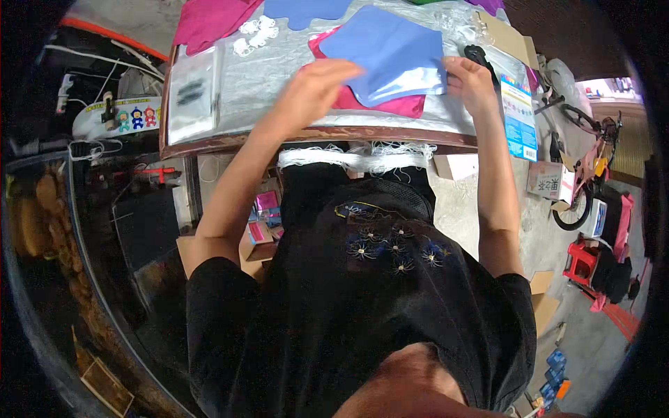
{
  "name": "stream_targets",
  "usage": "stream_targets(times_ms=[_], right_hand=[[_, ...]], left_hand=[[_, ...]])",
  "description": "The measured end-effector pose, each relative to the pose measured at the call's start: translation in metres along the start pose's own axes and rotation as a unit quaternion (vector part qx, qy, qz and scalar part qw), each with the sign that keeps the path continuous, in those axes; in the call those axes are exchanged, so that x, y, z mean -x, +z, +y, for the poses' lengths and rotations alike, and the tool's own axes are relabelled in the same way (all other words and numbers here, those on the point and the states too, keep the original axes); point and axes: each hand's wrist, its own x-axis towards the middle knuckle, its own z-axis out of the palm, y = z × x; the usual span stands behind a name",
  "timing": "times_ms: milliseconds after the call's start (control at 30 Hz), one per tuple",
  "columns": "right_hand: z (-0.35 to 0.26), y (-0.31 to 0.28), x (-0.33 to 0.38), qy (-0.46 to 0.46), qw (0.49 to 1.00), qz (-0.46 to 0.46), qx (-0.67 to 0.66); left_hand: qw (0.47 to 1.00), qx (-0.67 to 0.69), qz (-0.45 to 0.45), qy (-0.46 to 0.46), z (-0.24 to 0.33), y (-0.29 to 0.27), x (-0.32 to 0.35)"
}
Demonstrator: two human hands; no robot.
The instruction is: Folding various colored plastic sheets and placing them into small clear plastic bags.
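A blue fabric piece lies over a magenta one near the table's front edge. Its lower right part is glossy, like clear plastic film. My right hand pinches its right edge between thumb and fingers. To the left, my left hand is blurred by motion above the magenta fabric, fingers stretched out toward the blue piece, with nothing seen in them. Small white pieces lie beyond my left hand. A clear plastic packet with dark items rests at the table's left edge.
More magenta and blue fabric lies at the table's far side. Clear plastic, a black item and a blue printed package are at the right. White strings lie across my lap. A pink bicycle stands farther right.
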Motion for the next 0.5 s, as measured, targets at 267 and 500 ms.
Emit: stream_targets(times_ms=[267,500], right_hand=[[-0.006,0.001,0.007,0.051,0.995,-0.068,0.045],[0.0,0.029,0.02,0.0,0.999,-0.028,0.03]], left_hand=[[0.954,-0.184,0.12,-0.202,-0.033,-0.008,0.028],[0.949,-0.11,0.061,-0.289,-0.062,-0.014,0.007]])
